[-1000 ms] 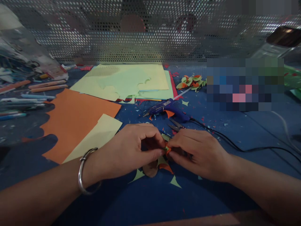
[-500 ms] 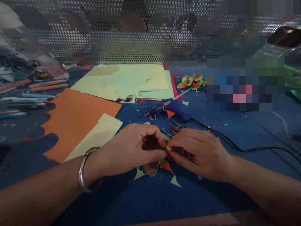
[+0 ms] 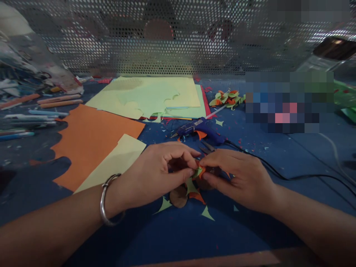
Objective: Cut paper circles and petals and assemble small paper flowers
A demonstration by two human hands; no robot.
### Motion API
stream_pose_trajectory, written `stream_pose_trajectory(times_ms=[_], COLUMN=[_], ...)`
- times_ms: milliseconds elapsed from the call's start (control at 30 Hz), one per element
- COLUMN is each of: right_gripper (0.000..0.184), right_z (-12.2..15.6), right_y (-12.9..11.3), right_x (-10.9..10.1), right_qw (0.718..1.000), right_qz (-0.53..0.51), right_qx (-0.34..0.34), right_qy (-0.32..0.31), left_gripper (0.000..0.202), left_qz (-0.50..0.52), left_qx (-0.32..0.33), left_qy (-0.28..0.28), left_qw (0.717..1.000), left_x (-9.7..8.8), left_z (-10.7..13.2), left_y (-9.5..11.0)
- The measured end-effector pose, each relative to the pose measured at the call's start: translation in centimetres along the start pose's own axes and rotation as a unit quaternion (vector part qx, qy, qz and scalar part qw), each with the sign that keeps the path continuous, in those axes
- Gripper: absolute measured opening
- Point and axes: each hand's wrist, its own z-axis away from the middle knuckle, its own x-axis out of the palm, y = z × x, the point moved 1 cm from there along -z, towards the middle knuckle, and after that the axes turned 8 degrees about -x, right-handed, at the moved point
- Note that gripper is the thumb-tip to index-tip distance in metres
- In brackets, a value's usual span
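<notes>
Above the blue surface (image 3: 172, 241), left hand (image 3: 155, 170) and right hand (image 3: 244, 174), grip pinched closed, hold an orange-and-green paper curl (image 3: 199, 171) between their fingertips. Beyond lies a hot glue gun (image 3: 205, 131); pale label (image 3: 198, 122) unreadable.

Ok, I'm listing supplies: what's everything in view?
Curled paper piece: one, green and orange, centre
Paper scraps: several, green and orange, around it
Disc: at least one, brown, below it
Scissors: one, dark, partly hidden, centre
Hot glue gun: one, blue, beyond scissors
Cord: one, black, right
Paper curls: pile, green and orange, back
Paper stack: one, yellow, green, red, back
Cut sheet: one, orange, left
Paper strip: one, yellow, along cut sheet
Pens or markers: several, mixed, left
Bottle: one, clear, upper left
Perforated screen: one, grey, back
Table: one, blue, underneath
Bracelet: one, silver, lower left
Far-right items: blurred or pixelated, unreadable
Left hand: one, bare, centre
Right hand: one, bare, centre
</notes>
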Motion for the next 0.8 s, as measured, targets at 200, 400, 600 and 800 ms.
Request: stream_pose_trajectory(times_ms=[200,400,600,800], right_gripper=[0.010,0.013,0.012,0.011], right_z=[0.02,-0.17,-0.19,-0.14], right_y=[-0.05,-0.24,-0.16,-0.05], right_x=[0.00,-0.23,-0.22,-0.17], right_qw=[0.998,0.996,0.996,0.997], right_qz=[-0.041,-0.053,-0.061,-0.060], right_qx=[0.034,0.065,0.059,0.042], right_qy=[0.012,0.012,0.016,0.018], left_gripper=[0.006,0.004,0.008,0.015], left_qz=[-0.009,0.124,0.141,0.175], left_qx=[0.022,-0.039,-0.068,-0.080], left_qy=[0.013,-0.030,-0.061,-0.102], left_qw=[1.000,0.991,0.986,0.976], left_x=[-0.01,0.46,0.35,-0.14], left_z=[-0.05,-0.34,-0.50,-0.57], left_y=[0.04,-0.60,-0.46,-0.30])
